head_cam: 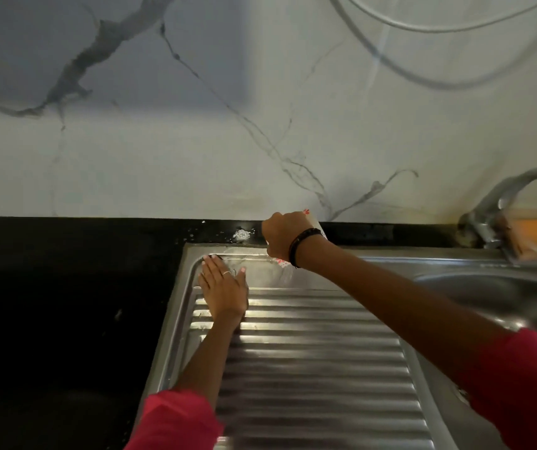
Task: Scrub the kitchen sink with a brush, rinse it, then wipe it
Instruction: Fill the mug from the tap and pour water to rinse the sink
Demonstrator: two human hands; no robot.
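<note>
The left hand (224, 292) lies flat, fingers straight, on the ribbed steel drainboard (319, 358) near its back-left corner. The right hand (285, 235) closes its grip around a white container with red markings (312, 222), tilted over the drainboard's back edge; its lettering is unreadable. The sink bowl (494, 297) sits right, below the faucet (507, 203). Soap suds (242, 234) dot the black table (65, 287).
</note>
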